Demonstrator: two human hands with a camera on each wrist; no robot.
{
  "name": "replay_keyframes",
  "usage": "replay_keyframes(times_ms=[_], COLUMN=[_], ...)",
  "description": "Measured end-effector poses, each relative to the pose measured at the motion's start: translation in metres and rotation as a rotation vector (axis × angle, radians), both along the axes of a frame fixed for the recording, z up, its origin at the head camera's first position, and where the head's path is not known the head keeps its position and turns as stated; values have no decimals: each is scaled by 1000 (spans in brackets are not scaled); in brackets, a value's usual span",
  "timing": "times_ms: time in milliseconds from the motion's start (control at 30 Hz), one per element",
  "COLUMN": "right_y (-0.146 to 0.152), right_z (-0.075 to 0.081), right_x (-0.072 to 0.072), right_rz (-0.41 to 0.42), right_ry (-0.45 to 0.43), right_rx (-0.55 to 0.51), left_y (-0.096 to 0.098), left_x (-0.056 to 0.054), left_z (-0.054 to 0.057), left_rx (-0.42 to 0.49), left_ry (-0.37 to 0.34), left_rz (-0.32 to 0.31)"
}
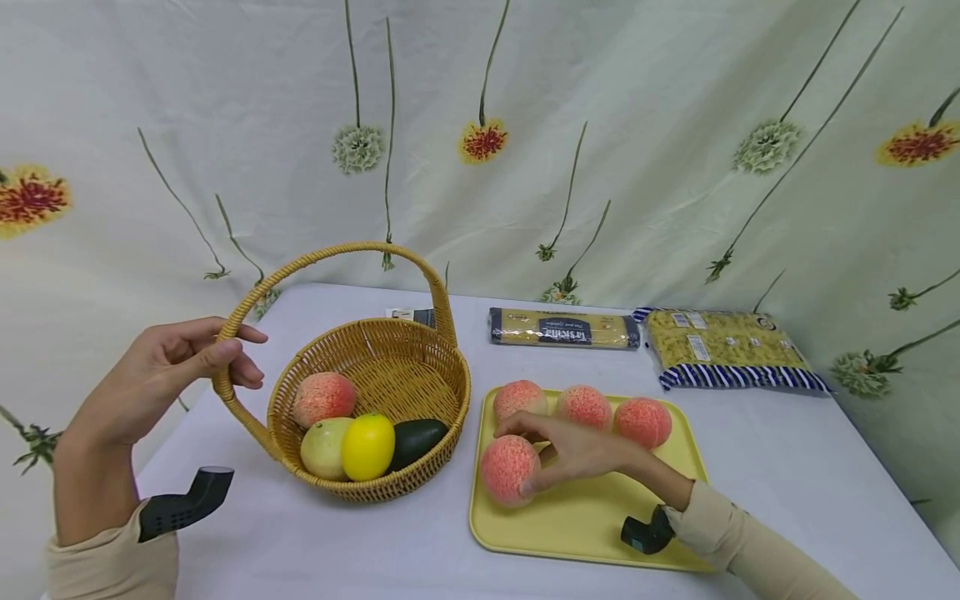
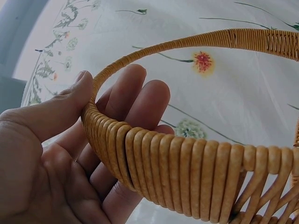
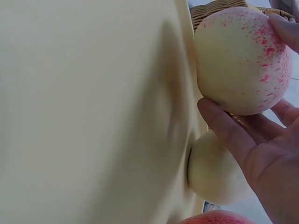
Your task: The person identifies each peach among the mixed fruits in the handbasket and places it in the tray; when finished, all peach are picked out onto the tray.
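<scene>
My left hand (image 1: 191,358) grips the arched handle (image 2: 154,158) of a round wicker basket (image 1: 405,375), thumb on one side and fingers on the other. In the basket lie a peach (image 1: 324,399), a pale green round fruit (image 1: 324,448), a yellow lemon-like fruit (image 1: 367,447) and a dark green, smooth vegetable (image 1: 417,442). My right hand (image 1: 573,454) holds a peach (image 3: 243,60) between thumb and fingers, over the left side of a yellow tray (image 1: 600,533). Behind that hand, three more peaches (image 1: 582,407) sit along the tray's back edge.
A long pack of pasta (image 1: 565,328) lies behind the tray. To its right is a larger pasta bag (image 1: 731,346) with blue striped ends. A small dark-and-white packet (image 1: 412,316) shows partly behind the basket. A flowered cloth (image 1: 637,125) hangs at the back of the white table.
</scene>
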State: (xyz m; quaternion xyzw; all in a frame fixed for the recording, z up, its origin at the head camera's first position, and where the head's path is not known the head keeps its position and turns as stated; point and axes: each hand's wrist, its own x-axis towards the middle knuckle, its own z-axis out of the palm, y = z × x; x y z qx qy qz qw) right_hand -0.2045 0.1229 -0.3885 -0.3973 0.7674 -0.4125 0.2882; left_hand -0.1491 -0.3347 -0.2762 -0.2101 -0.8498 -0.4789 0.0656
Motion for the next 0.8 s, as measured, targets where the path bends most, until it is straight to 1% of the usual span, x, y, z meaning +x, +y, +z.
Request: replay_keyframes(times_ms=[100,300,400,567,633,800], right_y=[0,0,-1,-1,0,0], right_z=[-3,-8,-9,-9,-9,-8], right_x=[0,1,2,2,2,3], right_rz=[4,21,23,32,40,51], right_ry=[8,7,4,39,55,73], right_rx=[14,43,51,67,76,92], left_y=[0,3,4,5,4,1], left_x=[0,3,4,4,4,1], left_z=[1,3,4,4,3,1], left_rx=[-5,-48,-60,-76,-64,1], left_ry=[-1,1,1,2,1,-9], left_rz=[2,20,18,48,46,0])
